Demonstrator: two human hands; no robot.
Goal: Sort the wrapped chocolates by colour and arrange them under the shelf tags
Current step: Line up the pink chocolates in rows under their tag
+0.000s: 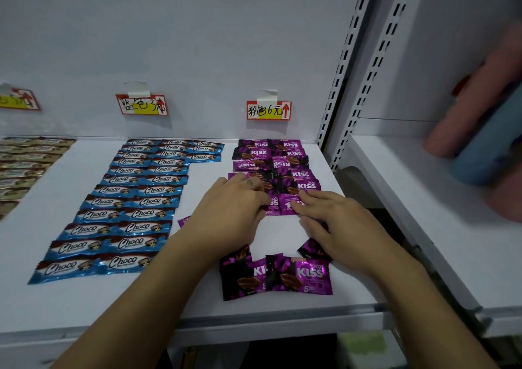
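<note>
Purple KISS chocolates (285,168) lie in rows on the white shelf (118,303) under the right-hand price tag (268,110). My left hand (228,213) lies flat with its fingertips on the front purple packets. My right hand (324,216) rests beside it, fingers straight on a purple packet (288,203). Two more purple packets (299,274) lie loose near the shelf's front edge, and another purple packet (184,221) peeks out left of my left wrist. Blue Choco bars (132,202) fill two columns under the middle tag (141,104).
Gold-brown wrapped bars (25,165) lie at the far left under a third tag (19,99). Slotted white uprights (353,66) divide this shelf from the neighbouring one, where blurred pink and blue packages (480,131) stand at the right.
</note>
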